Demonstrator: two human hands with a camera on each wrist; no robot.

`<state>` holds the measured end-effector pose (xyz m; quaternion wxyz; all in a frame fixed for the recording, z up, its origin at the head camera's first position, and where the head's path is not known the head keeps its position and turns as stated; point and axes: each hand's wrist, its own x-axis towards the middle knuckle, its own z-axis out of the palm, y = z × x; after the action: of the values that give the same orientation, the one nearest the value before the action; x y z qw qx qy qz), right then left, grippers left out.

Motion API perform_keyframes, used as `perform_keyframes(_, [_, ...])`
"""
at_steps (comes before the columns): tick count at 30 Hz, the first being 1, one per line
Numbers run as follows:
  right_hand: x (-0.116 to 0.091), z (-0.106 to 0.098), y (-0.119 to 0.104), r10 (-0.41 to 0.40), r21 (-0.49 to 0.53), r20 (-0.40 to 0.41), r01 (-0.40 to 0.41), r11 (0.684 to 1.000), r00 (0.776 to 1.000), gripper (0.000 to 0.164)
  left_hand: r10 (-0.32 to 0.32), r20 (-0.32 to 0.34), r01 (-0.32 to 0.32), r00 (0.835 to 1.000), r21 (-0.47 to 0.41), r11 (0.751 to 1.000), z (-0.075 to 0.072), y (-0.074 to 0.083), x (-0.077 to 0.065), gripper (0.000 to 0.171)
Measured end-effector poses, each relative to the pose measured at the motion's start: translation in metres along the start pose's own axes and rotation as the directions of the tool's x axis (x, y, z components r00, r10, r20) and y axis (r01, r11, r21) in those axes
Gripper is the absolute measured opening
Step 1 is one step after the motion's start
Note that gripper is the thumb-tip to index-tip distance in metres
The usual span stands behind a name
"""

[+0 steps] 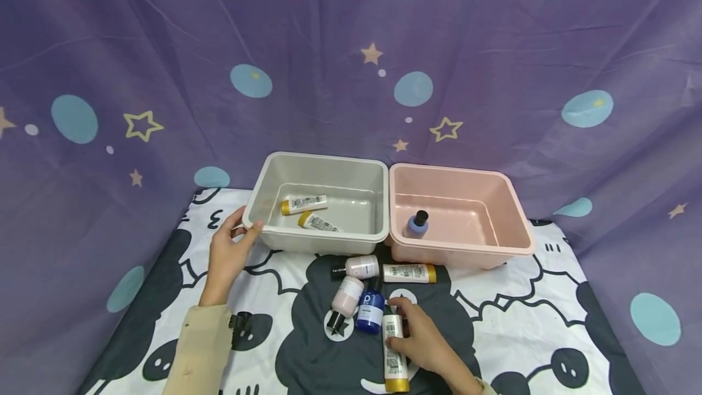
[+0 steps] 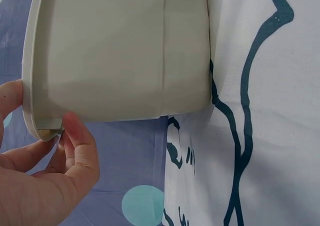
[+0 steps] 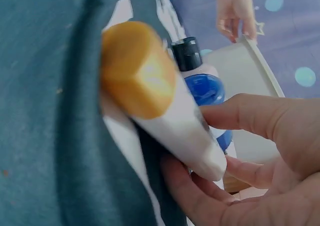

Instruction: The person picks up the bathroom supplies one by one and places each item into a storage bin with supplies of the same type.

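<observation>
My left hand (image 1: 229, 256) grips the rim at the near left corner of the grey bin (image 1: 323, 241); in the left wrist view its thumb and fingers lie about the bin's lip. With my right hand (image 1: 421, 337) I pinch a white tube with a yellow cap (image 1: 395, 363), between thumb and fingers. Its cap end points toward me, large in the right wrist view. Just left of this tube lies a blue bottle (image 1: 370, 313), beside a pale pink bottle with a black cap (image 1: 348, 297).
Two similar tubes (image 1: 304, 203) lie inside the grey bin. In the pink bin (image 1: 463, 253) to its right stands a lavender bottle (image 1: 418, 225). Another pale pink bottle (image 1: 363, 267) and a white tube (image 1: 407, 273) lie before the bins. Behind them hangs a purple curtain (image 1: 329, 108).
</observation>
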<state>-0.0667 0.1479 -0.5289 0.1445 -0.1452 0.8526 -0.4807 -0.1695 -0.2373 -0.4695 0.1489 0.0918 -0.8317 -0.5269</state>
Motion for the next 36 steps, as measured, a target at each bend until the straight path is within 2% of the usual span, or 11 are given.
perform_keyframes(4, [-0.001, -0.005, 0.002, 0.047, 0.119, 0.025, -0.050, 0.992, 0.999, 0.069, -0.002, 0.001, 0.002, 1.000, 0.000, 1.000, -0.001, 0.001, 0.000, 0.063])
perform_keyframes(7, [-0.002, -0.007, 0.005, 0.112, 0.208, 0.031, -0.116, 0.971, 0.993, 0.068, -0.007, 0.005, 0.007, 1.000, -0.002, 1.000, -0.001, 0.001, -0.001, 0.064])
perform_keyframes(10, [-0.004, -0.010, 0.009, 0.148, 0.319, 0.036, -0.152, 0.935, 0.988, 0.068, -0.014, 0.008, 0.014, 1.000, -0.003, 1.000, -0.001, 0.002, -0.001, 0.065])
perform_keyframes(14, [-0.005, -0.014, 0.010, 0.146, 0.458, 0.035, -0.146, 0.877, 0.989, 0.068, -0.019, 0.012, 0.019, 1.000, -0.003, 1.000, -0.001, 0.002, -0.001, 0.064])
perform_keyframes(18, [-0.005, -0.019, 0.006, 0.135, 0.531, 0.027, -0.128, 0.837, 0.991, 0.069, -0.020, 0.020, 0.020, 1.000, -0.010, 1.000, -0.001, 0.001, -0.001, 0.066])
perform_keyframes(21, [-0.005, -0.025, 0.000, 0.129, 0.539, 0.010, -0.113, 0.835, 0.992, 0.069, -0.018, 0.023, 0.018, 1.000, -0.017, 1.000, -0.001, 0.001, -0.001, 0.066])
perform_keyframes(25, [-0.002, -0.035, -0.011, 0.097, 0.527, -0.036, -0.063, 0.847, 0.995, 0.069, -0.016, 0.022, 0.016, 1.000, -0.025, 1.000, -0.001, 0.000, 0.000, 0.066])
perform_keyframes(30, [0.004, -0.050, -0.027, 0.001, 0.518, -0.095, 0.049, 0.854, 0.995, 0.065, -0.017, 0.022, 0.017, 1.000, -0.034, 0.999, 0.000, 0.000, 0.000, 0.066])
perform_keyframes(36, [0.015, -0.072, -0.052, -0.094, 0.466, -0.159, 0.159, 0.870, 0.983, 0.059, -0.009, 0.022, 0.010, 1.000, -0.055, 0.998, -0.001, 0.001, -0.001, 0.066])
